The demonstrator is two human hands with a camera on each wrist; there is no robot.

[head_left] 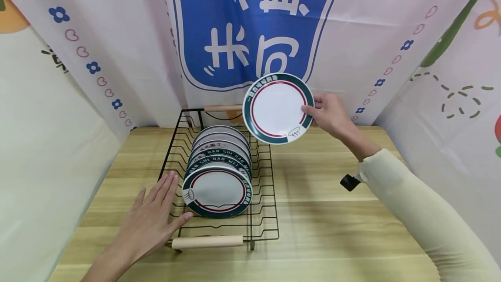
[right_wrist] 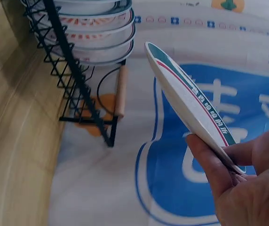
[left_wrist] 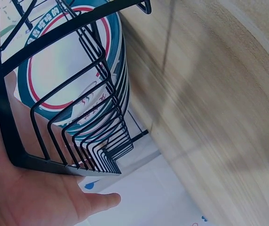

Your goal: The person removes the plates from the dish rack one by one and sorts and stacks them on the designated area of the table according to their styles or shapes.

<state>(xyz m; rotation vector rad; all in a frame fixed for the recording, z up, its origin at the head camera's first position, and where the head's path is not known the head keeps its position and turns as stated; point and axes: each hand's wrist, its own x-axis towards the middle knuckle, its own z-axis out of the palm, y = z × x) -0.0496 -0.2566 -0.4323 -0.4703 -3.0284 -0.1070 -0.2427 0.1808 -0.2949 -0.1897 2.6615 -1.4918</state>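
Observation:
A white plate (head_left: pixel 278 109) with a green rim and a red ring is held up by its right edge in my right hand (head_left: pixel 332 114), thumb on its face. In the right wrist view the plate (right_wrist: pixel 191 103) shows nearly edge-on, pinched by the right hand (right_wrist: pixel 247 174). Below and to its left, several plates (head_left: pixel 217 189) stand in a row in a black wire dish rack (head_left: pixel 270 186). My left hand (head_left: pixel 152 214) rests with straight fingers against the rack's left side near the front. The left wrist view shows this hand (left_wrist: pixel 45 193) touching the rack's frame (left_wrist: pixel 7 122).
The rack has wooden handles at its front (head_left: pixel 207 242) and back (head_left: pixel 223 108). It stands on a wood-grain table (head_left: pixel 328 225). Behind hangs a white cloth with a blue printed panel (head_left: pixel 250 25); printed cloth (head_left: pixel 450 112) also flanks the right side.

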